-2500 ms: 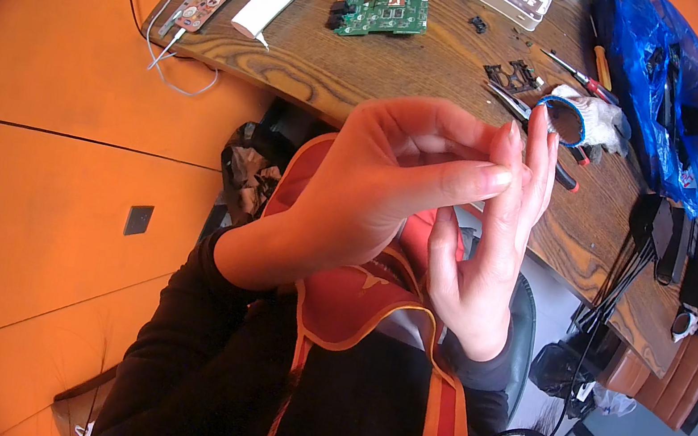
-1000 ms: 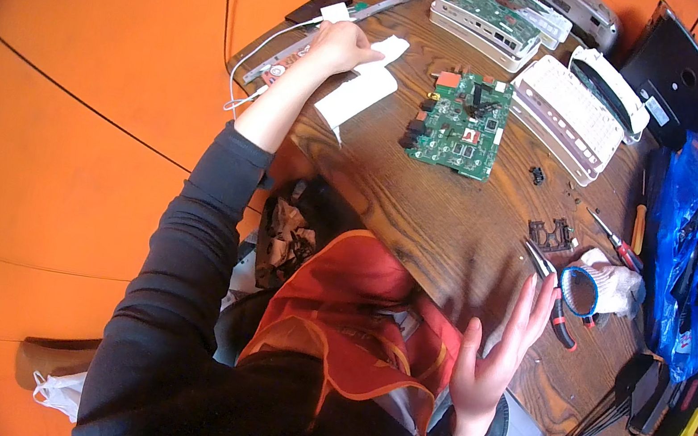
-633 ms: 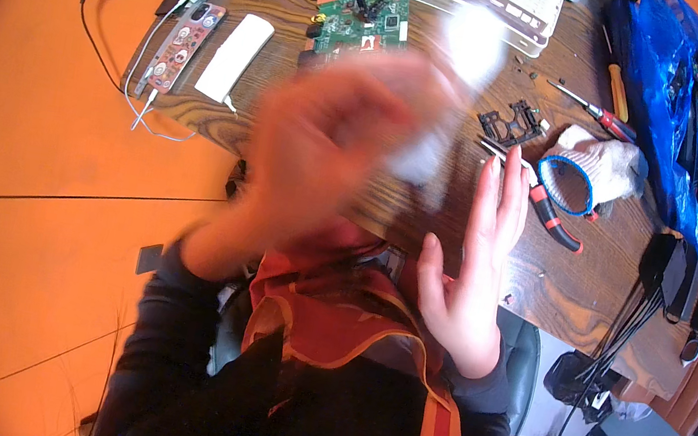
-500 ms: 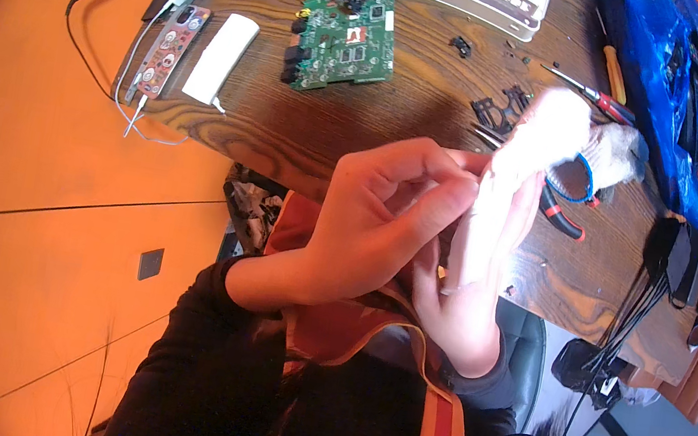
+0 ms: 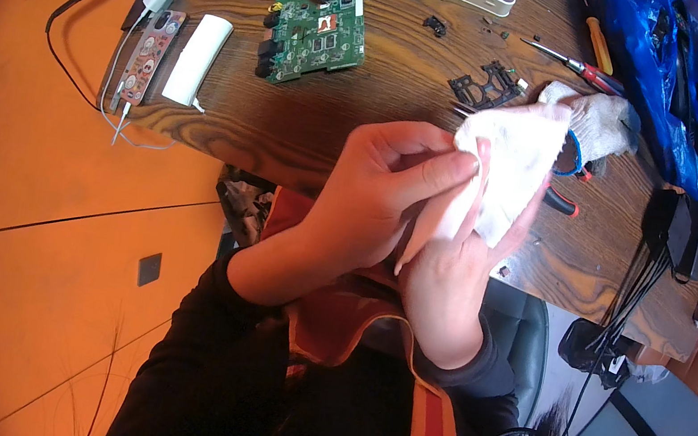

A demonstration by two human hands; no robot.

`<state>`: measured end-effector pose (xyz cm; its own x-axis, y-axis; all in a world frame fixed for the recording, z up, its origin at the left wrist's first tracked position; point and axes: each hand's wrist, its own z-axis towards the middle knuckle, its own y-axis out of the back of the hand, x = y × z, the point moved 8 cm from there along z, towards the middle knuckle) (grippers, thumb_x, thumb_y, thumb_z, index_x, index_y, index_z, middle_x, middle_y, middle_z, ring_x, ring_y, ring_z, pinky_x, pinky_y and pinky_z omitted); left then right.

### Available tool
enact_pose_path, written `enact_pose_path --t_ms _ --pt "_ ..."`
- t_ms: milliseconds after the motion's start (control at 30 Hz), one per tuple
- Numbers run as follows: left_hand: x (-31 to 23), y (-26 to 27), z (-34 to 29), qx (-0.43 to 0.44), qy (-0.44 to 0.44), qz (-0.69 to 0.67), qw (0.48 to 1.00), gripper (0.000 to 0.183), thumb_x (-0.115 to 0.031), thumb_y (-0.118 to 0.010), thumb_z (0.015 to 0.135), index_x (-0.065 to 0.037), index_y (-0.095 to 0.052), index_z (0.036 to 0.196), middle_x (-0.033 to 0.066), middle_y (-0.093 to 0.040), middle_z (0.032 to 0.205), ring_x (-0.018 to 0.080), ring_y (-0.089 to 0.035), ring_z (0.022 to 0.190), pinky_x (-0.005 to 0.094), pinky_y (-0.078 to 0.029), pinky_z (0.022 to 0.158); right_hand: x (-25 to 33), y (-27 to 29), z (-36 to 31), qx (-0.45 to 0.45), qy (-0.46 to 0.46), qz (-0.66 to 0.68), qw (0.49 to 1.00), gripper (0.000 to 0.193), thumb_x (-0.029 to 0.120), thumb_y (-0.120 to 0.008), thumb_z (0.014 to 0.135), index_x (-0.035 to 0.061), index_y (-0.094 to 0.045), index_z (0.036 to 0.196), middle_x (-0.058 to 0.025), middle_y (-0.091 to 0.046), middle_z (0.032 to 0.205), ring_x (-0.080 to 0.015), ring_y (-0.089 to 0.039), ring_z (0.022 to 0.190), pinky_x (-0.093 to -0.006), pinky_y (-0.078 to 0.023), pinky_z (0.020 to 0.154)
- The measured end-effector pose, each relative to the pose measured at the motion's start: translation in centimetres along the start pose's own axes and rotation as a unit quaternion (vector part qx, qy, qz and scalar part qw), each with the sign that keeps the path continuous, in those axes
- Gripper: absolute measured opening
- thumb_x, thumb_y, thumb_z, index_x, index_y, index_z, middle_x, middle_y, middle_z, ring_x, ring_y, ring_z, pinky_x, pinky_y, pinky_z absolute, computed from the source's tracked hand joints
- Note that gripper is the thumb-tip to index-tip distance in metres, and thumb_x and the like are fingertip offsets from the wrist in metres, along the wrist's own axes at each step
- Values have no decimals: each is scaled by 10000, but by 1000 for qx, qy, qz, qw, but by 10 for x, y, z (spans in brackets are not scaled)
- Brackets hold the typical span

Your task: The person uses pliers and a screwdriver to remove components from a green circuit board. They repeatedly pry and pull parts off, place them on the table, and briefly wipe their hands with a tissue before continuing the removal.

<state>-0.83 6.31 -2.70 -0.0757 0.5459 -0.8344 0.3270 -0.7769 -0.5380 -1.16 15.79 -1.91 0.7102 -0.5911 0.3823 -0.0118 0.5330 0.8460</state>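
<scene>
A soft, folded white cloth (image 5: 522, 176), or a tissue, is between my two hands over the near edge of the table. I cannot tell which of the two it is. My left hand (image 5: 380, 191) pinches its left edge between thumb and fingers. My right hand (image 5: 451, 292) holds it from below, and the cloth covers most of its fingers. One flap hangs down toward my right wrist. Just beyond the cloth lies a greyish-white knit glove (image 5: 603, 121), beside a blue loop (image 5: 569, 156) and a red-and-black tool handle (image 5: 561, 203) partly hidden by the cloth.
A green circuit board (image 5: 322, 38) stands far left of my hands, near a white battery-like block (image 5: 197, 60) and a patterned power strip (image 5: 152, 58). A black plastic frame (image 5: 484, 85), a screwdriver (image 5: 592, 74) and a blue plastic bag (image 5: 690, 107) lie to the right. Black cables (image 5: 626, 296) hang off the right edge.
The white cloth has turned and spread out, and its far end has come down nearer. Both hands stay close together on it. The table has shifted slightly left and up in view.
</scene>
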Motion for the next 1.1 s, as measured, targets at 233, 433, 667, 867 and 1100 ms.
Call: enact_pose_path --t_ms 233,433,667,867,1100 --pt "-7 -10 -5 80 -23 51 995 161 -38 -701 780 -15 -567 866 49 -633 845 92 -605 785 240 -480 712 -3 -29 -12 80 -52 367 925 514 82 -554 808 -27 -372 1276 -267 -511 1087 -441 -517 983 -445 -410 895" --pt "-22 -12 -12 108 -32 54 992 220 9 -716 745 -18 -542 876 38 -601 843 103 -604 825 258 -490 726 6 -33 -16 188 -104 568 794 440 42 -599 748 -28 -476 1165 -235 -549 1060 -421 -547 972 -424 -449 858" --pt "-24 0 -15 95 1 4 995 256 7 -720 728 -31 -531 897 35 -601 859 97 -598 811 252 -482 751 15 -4 -4 212 111 348 907 305 34 -615 718 -23 -604 1018 -162 -576 1112 -365 -561 1022 -424 -447 893" --pt "-10 4 -17 35 57 -65 996 335 3 -692 748 -23 -522 1036 60 -623 949 116 -606 884 270 -485 807 6 14 12 94 120 291 945 394 145 -747 651 25 -636 1009 -130 -577 1132 -357 -567 1043 -431 -462 886" --pt "-19 -1 -18 93 -56 45 993 295 45 -641 783 -11 -591 1069 95 -638 1035 139 -618 925 258 -503 792 -14 27 18 -8 79 424 902 239 102 -734 668 -16 -668 866 -239 -589 1145 -421 -548 1109 -443 -442 930"
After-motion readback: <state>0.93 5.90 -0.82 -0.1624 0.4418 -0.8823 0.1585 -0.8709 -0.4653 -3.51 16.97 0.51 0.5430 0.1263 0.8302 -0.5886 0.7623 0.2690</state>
